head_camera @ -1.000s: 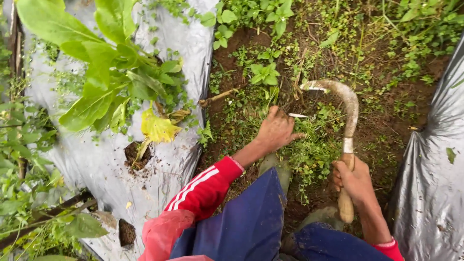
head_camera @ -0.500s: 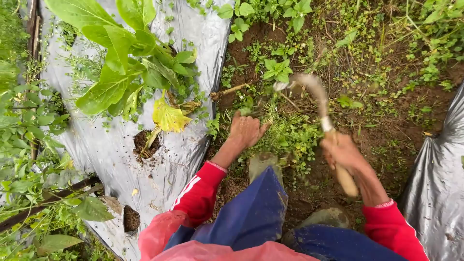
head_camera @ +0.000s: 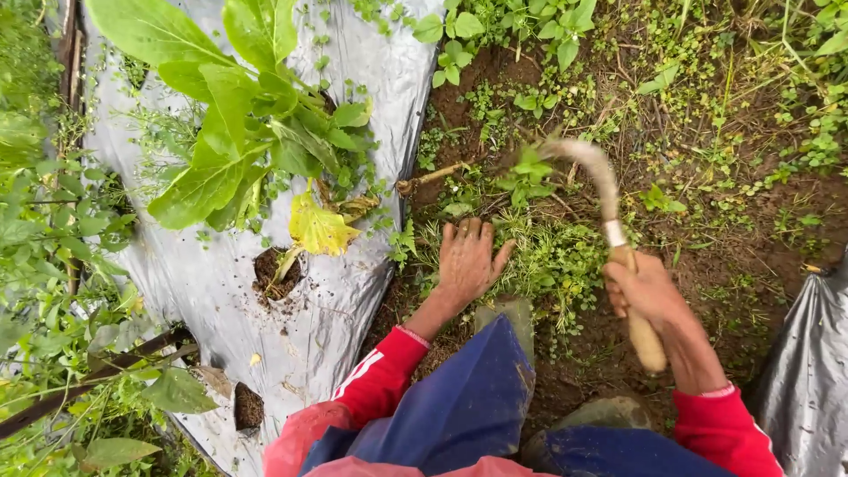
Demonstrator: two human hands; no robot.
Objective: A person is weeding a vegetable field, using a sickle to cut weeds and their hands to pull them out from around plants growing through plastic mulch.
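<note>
My right hand [head_camera: 647, 291] grips the wooden handle of a curved sickle [head_camera: 604, 196]. Its blade arcs up and left, with the tip buried in a clump of green weeds [head_camera: 533, 168]. My left hand [head_camera: 466, 259] lies flat with fingers spread on low weeds [head_camera: 552, 261] in the soil furrow, just left of the sickle. Both arms wear red sleeves with white stripes. Blue trousers and a grey boot toe [head_camera: 514, 311] show at the bottom.
A silver plastic mulch sheet [head_camera: 216, 291] covers the bed on the left, with a large-leaved plant [head_camera: 234, 132] and a yellowed leaf [head_camera: 316, 228] at a planting hole [head_camera: 276, 272]. A second hole [head_camera: 248, 406] lies lower. More plastic [head_camera: 808, 380] sits at the right edge.
The sickle has swung down and left from a raised position into the weeds. My left hand has moved from gripping weeds higher up to resting flat lower in the furrow.
</note>
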